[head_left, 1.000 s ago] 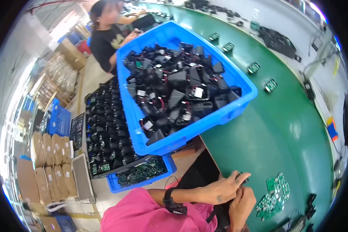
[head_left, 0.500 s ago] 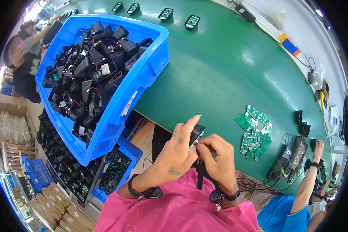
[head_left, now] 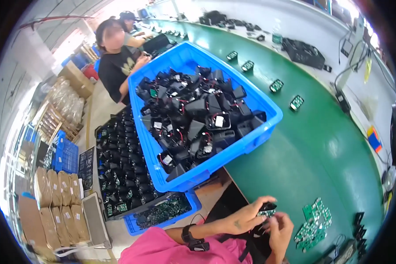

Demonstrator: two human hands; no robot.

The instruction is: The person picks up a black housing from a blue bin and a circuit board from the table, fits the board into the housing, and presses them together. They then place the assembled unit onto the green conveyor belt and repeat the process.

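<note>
At the table's near edge, my left hand (head_left: 246, 217) is closed around a small black plastic housing (head_left: 268, 205). A green circuit board (head_left: 265, 213) shows at the housing's open face. Close beside it is my right hand (head_left: 280, 232), its thumb and fingers pinched at the board's edge; what lies between those fingertips is too small to make out. Loose green circuit boards (head_left: 313, 224) lie in a pile on the table to the right of my hands. Ahead to the left, a large blue bin (head_left: 262, 132) holds many black housings (head_left: 196, 108) with red and black wires.
Several housings with boards (head_left: 276, 86) stand in a row along the green table (head_left: 290, 154). Below the bin are a tray of black units (head_left: 123, 163) and a smaller blue crate (head_left: 193, 200) of boards. Across the bin, another person (head_left: 114, 66) works. Black parts (head_left: 359, 229) stand at right.
My view has swung left and up, so the bin and the other person sit nearer the middle. My hands stay together at the housing, now lower and farther right in view.
</note>
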